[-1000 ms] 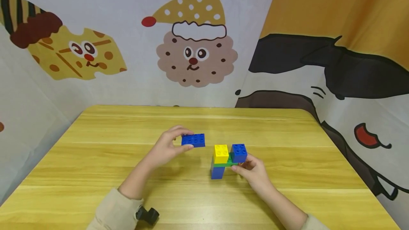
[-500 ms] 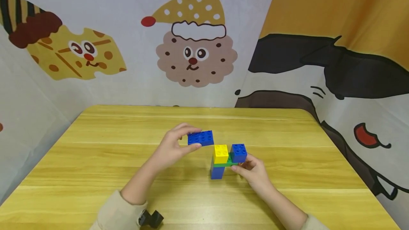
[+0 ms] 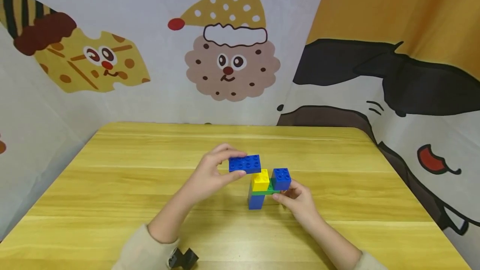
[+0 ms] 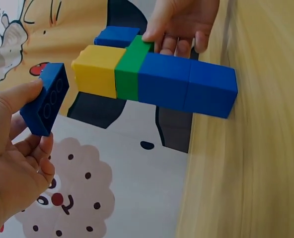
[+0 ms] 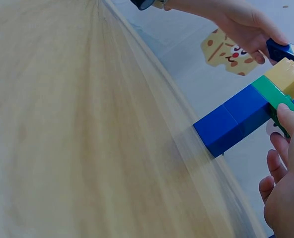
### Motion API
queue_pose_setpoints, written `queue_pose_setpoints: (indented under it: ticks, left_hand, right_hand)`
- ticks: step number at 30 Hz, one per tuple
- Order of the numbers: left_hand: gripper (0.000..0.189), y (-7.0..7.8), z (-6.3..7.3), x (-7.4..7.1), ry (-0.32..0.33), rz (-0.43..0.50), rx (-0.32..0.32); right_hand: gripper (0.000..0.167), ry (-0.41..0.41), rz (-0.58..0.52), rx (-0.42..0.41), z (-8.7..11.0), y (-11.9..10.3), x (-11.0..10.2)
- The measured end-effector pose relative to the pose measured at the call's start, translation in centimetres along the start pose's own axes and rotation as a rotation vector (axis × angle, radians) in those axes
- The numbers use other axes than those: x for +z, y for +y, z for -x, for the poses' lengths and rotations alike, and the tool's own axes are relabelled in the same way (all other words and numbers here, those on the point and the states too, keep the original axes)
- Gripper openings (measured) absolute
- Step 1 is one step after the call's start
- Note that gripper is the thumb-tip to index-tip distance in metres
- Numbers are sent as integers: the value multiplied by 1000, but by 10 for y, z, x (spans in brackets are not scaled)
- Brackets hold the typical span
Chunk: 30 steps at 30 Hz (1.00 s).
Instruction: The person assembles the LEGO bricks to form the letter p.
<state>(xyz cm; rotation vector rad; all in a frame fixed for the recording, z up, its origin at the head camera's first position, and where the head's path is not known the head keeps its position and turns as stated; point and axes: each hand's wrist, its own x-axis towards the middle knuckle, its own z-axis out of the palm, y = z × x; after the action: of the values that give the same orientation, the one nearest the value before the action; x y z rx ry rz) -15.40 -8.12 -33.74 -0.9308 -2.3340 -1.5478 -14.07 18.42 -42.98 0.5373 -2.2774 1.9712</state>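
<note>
My left hand (image 3: 208, 174) pinches a long blue toy building brick (image 3: 240, 164) by its sides, thumb nearest me. In the left wrist view this brick (image 4: 48, 99) is tilted and apart from a yellow brick (image 4: 98, 71). The yellow brick and a small blue brick (image 3: 281, 179) sit on opposite ends of a green brick (image 3: 268, 192), with a gap between them. Two stacked blue bricks (image 5: 232, 120) stand on the table under the green brick's left end. My right hand (image 3: 303, 207) grips the green brick's overhanging right end between thumb and fingers.
The wooden table (image 3: 150, 170) extends around the stack. Behind it hangs a cloth backdrop (image 3: 157, 107) printed with cartoon figures. A black device (image 3: 183, 258) sits at the left sleeve's cuff (image 3: 150, 249).
My left hand has carried the long blue brick rightward; in the head view it now overlaps the yellow brick's upper edge. The right hand and the stack stay in place.
</note>
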Motion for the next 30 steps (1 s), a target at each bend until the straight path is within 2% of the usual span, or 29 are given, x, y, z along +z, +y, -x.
queue_pose_setpoints:
  ticks: [15,30]
  left_hand:
    - [33,12,-16,27,-45,7,73]
    - [34,13,-18,35,-65,-48,36]
  right_hand:
    - [27,8,13,-4,-1,2,1]
    - [29,-15,-15,2,-2,2,1]
